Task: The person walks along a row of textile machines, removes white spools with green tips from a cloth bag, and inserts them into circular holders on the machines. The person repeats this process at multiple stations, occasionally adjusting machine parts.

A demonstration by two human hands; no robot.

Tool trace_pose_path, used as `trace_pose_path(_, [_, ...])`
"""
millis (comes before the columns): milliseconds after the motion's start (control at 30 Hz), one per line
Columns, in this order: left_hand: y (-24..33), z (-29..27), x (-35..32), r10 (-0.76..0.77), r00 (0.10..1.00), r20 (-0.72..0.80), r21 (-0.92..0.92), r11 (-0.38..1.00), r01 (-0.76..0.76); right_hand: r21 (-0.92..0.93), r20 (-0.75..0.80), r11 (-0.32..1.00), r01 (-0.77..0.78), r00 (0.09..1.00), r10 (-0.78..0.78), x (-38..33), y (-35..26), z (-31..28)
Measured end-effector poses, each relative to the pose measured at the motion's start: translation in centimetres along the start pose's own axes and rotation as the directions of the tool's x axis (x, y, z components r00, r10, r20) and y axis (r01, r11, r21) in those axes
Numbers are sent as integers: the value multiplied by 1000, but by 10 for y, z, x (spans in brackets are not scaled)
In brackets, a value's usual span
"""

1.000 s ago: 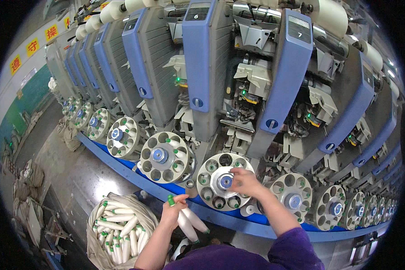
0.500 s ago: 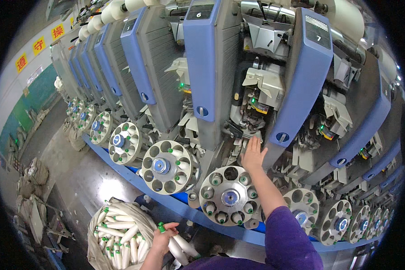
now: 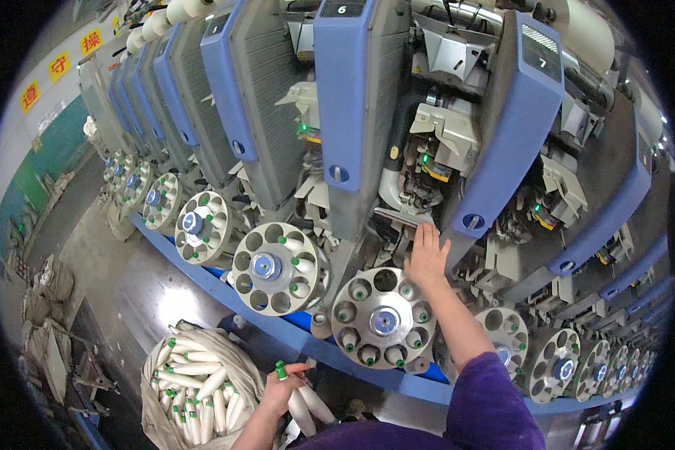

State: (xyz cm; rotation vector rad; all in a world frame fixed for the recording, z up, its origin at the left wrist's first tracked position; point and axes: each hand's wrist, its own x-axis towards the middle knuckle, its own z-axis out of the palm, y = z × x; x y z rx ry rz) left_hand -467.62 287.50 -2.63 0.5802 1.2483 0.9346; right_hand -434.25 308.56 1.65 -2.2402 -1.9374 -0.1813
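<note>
A long row of blue-and-grey machines point(image 3: 356, 105) runs toward ten o'clock; grey glossy floor point(image 3: 139, 289) below, green-and-white wall point(image 3: 41, 139) at nine o'clock.

Right hand point(image 3: 426, 256) reaches up, fingers extended flat; left hand point(image 3: 283, 390) low, fingers curled closed.

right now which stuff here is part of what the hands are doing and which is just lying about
In use:
- left hand gripping white yarn bobbins
- right hand reaching into the machine above the round bobbin magazine
- sack of bobbins beside the left hand

Lying about:
- other magazines down the row
- bundles on the floor
</note>
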Motion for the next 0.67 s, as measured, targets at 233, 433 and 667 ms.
trace_pose_path(233, [-1,-15,-10,1,1000,-21,-72,997,-3,107,-249,991,85,967,-56,-29,-14,-85])
trace_pose_path(433, [7,-26,-10,47,998,-51,-102,993,-52,350,-906,703,619,415,85,-76,4,-252])
trace_pose_path(667, [12,-52,-24,106,987,-121,-293,946,-138,704,-643,374,604,765,-26,-115,-30,-188])
